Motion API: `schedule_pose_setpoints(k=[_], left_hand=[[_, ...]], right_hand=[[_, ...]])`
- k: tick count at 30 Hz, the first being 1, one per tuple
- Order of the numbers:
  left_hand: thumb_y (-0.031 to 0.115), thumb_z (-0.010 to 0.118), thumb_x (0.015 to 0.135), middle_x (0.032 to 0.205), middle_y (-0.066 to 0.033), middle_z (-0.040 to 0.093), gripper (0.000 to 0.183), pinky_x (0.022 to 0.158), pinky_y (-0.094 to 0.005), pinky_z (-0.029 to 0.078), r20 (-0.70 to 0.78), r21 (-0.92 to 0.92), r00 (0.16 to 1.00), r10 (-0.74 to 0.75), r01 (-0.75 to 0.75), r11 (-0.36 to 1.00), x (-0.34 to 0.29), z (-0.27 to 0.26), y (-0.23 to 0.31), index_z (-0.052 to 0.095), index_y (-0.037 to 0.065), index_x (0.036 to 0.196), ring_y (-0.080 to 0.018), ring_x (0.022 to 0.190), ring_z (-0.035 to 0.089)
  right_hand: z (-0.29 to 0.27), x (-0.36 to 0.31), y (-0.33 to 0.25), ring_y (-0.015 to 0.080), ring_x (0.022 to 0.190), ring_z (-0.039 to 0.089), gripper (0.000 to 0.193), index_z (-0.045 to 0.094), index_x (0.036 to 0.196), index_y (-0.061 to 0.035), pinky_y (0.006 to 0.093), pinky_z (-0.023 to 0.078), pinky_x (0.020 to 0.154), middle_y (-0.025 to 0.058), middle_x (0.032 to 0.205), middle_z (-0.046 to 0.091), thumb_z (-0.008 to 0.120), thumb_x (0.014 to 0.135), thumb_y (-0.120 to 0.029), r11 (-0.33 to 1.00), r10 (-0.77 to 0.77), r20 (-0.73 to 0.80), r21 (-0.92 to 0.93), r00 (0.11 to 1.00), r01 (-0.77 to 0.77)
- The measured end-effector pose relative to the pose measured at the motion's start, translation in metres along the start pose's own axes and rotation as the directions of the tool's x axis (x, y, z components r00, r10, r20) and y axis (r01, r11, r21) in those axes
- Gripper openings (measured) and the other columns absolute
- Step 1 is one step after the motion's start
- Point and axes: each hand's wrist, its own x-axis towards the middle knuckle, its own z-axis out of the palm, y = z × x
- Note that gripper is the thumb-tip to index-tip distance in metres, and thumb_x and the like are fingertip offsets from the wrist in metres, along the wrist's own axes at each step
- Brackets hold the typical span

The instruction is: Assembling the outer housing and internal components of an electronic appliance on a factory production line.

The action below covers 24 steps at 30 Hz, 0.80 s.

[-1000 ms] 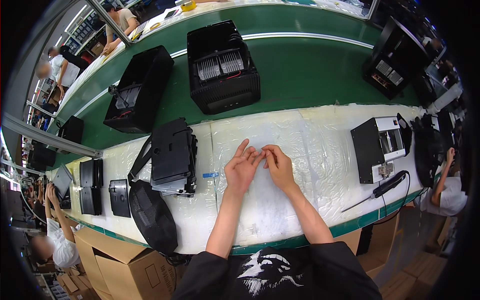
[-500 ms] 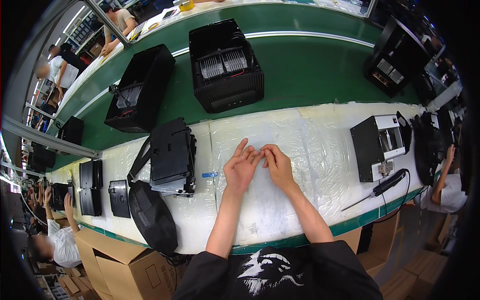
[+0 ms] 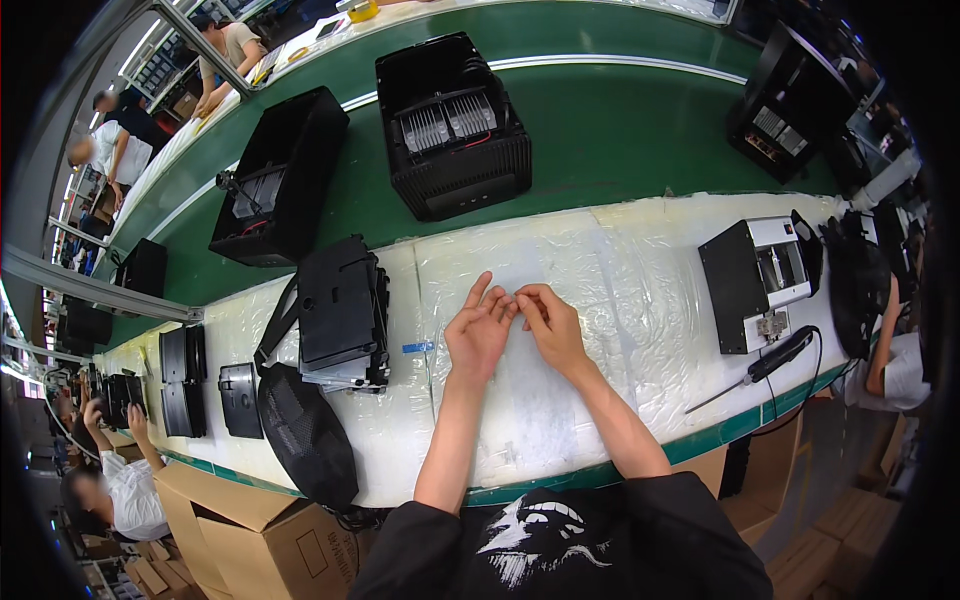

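Note:
Both hands meet over the plastic-covered worktop [image 3: 645, 300], fingertips nearly touching. My left hand [image 3: 477, 337] is turned palm up, its fingers apart and loosely bent, with nothing visible on the palm. Close beside its fingertips, my right hand [image 3: 555, 332] has thumb and fingers pinched together. Anything between them is too small or hidden to make out. Left of my hands lies a stack of black plastic panels [image 3: 340, 305], with a piece of blue tape [image 3: 418, 348] on the worktop between.
Behind, on the green conveyor [image 3: 620, 130], stand black housings [image 3: 455, 185] with metal fins inside. A black mesh piece [image 3: 305, 435] lies at left. To the right are a black-and-silver device [image 3: 735, 295] and a corded electric screwdriver [image 3: 780, 355]. Co-workers stand at both sides; a cardboard box [image 3: 270, 545] is below left.
My hands have barely moved; the right fingers have shifted slightly against the left fingertips. The view has tilted a little. At far left, a co-worker's hands have moved slightly.

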Motion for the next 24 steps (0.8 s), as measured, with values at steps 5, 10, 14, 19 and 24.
schedule_pose_setpoints(k=[5,10,14,19,24], left_hand=[[0.007,0.046,0.074,0.104,-0.0128,0.055,0.053,0.093,-0.0353,0.037,0.024,0.000,1.000,-0.008,0.008,1.000,-0.0012,-0.0033,0.0001,0.040,0.001,0.127,-0.0235,0.098,0.051],[0.007,0.047,0.075,0.104,-0.0116,0.055,0.053,0.092,-0.0353,0.038,0.030,0.011,0.999,-0.017,0.017,1.000,-0.0024,-0.0042,0.0000,0.041,0.001,0.127,-0.0222,0.096,0.052],[0.008,0.046,0.075,0.104,-0.0111,0.055,0.053,0.092,-0.0356,0.038,0.012,0.013,1.000,-0.010,0.010,1.000,-0.0019,-0.0028,-0.0008,0.041,0.001,0.127,-0.0217,0.097,0.052],[0.009,0.047,0.075,0.104,-0.0106,0.055,0.053,0.092,-0.0356,0.037,-0.003,0.042,1.000,-0.017,0.017,0.999,-0.0019,-0.0036,-0.0004,0.041,0.002,0.128,-0.0212,0.097,0.052],[0.008,0.047,0.075,0.104,-0.0105,0.056,0.053,0.093,-0.0349,0.036,-0.011,0.055,1.000,-0.028,0.028,0.998,-0.0016,-0.0034,0.0011,0.041,0.003,0.127,-0.0214,0.097,0.052]], right_hand=[[0.0027,-0.0003,0.0058,0.0118,0.062,0.059,0.018,0.059,0.095,-0.0006,0.0241,0.046,0.056,0.0081,0.076,0.064,0.054,0.090,-0.017,0.998,-0.056,-0.014,-0.033,0.998,0.056],[0.0000,-0.0002,0.0066,0.0119,0.060,0.057,0.018,0.060,0.094,-0.0009,0.0244,0.044,0.055,0.0075,0.072,0.062,0.055,0.090,-0.018,1.000,0.008,-0.012,0.004,1.000,-0.008],[0.0000,0.0002,0.0086,0.0117,0.059,0.057,0.019,0.060,0.093,-0.0010,0.0243,0.044,0.054,0.0074,0.070,0.062,0.055,0.089,-0.019,0.999,-0.004,-0.007,0.032,1.000,0.004],[0.0003,0.0001,0.0072,0.0110,0.059,0.057,0.019,0.061,0.093,-0.0009,0.0237,0.044,0.054,0.0070,0.070,0.063,0.057,0.089,-0.019,0.999,-0.002,-0.003,0.033,1.000,0.002],[0.0008,0.0000,0.0051,0.0104,0.061,0.057,0.020,0.062,0.092,-0.0009,0.0232,0.044,0.055,0.0064,0.071,0.063,0.059,0.088,-0.020,0.999,0.009,0.005,0.039,1.000,-0.010]])
